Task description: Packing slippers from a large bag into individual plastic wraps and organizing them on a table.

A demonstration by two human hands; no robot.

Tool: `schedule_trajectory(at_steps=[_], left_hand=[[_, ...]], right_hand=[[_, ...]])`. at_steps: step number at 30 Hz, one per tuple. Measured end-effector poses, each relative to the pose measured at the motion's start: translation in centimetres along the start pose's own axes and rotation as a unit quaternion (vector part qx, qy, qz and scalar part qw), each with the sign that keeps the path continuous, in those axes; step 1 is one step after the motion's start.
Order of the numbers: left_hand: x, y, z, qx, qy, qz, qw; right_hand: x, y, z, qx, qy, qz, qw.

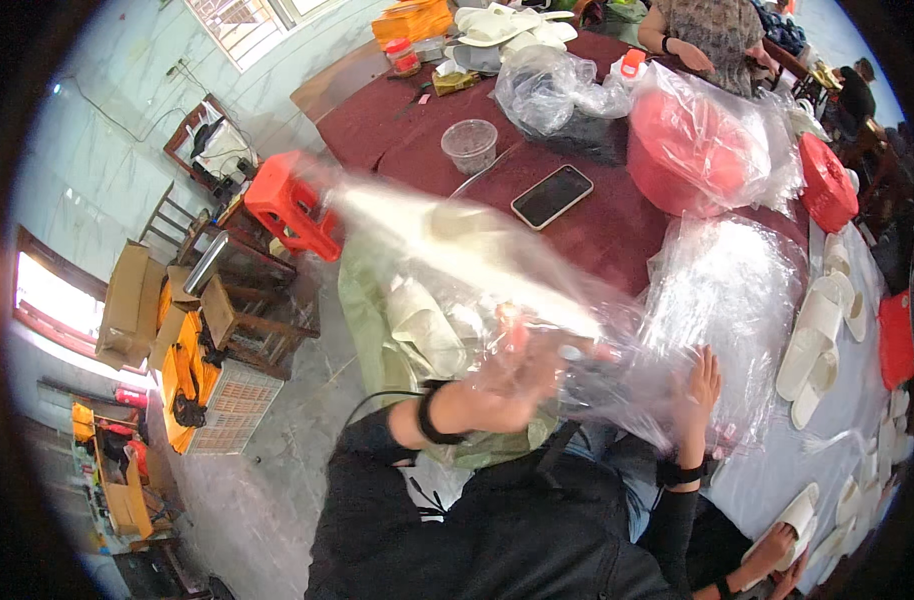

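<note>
My left hand (502, 385) grips a long clear plastic bag (457, 245) with something pale inside; the bag is blurred and stretches up to the left over a dark red table (617, 225). My right hand (699, 395) lies flat with fingers spread on a stack of clear plastic bags (737, 300) at the table's near edge. Both wrists wear black bands.
On the table lie a black phone (551, 196), a clear plastic cup (470, 145), a red tub in plastic (692, 145) and crumpled bags. White slippers (815, 335) lie on a sheet to the right. A red stool (292, 205) stands left. Another person (712, 30) sits across.
</note>
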State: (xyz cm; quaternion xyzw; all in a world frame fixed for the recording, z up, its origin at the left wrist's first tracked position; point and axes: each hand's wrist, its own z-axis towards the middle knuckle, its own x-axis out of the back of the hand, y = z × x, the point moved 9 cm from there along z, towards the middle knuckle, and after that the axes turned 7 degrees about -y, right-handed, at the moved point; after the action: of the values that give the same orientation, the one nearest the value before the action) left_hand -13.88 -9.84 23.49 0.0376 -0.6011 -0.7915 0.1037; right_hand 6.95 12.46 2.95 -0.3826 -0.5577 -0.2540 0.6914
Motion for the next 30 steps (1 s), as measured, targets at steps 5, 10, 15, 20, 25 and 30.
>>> schedule_trajectory(at_steps=[5,10,15,20,25,30], left_hand=[[5.6,1.0,-5.6,0.171,-0.038,-0.049,0.983],[12.9,-1.5,-15.6,0.042,0.343,-0.241,0.907],[21.5,-3.1,-17.7,0.007,0.405,-0.025,0.914],[22.1,-9.0,-17.4,0.315,0.305,0.125,0.890],[20.5,-12.2,-20.6,0.283,0.245,0.323,0.869],[21.1,-12.5,-22.7,0.370,0.279,0.493,0.736]], right_hand=[[1.4,-0.7,-0.3,-0.003,-0.011,0.020,1.000],[1.2,-0.9,0.0,0.001,-0.022,0.008,1.000],[0.9,-1.3,0.5,0.020,-0.047,0.008,0.999],[0.8,-0.9,0.8,0.010,-0.043,-0.002,0.999],[0.7,-0.7,0.6,0.015,-0.051,-0.014,0.999],[0.6,-0.2,0.8,0.018,-0.042,-0.007,0.999]])
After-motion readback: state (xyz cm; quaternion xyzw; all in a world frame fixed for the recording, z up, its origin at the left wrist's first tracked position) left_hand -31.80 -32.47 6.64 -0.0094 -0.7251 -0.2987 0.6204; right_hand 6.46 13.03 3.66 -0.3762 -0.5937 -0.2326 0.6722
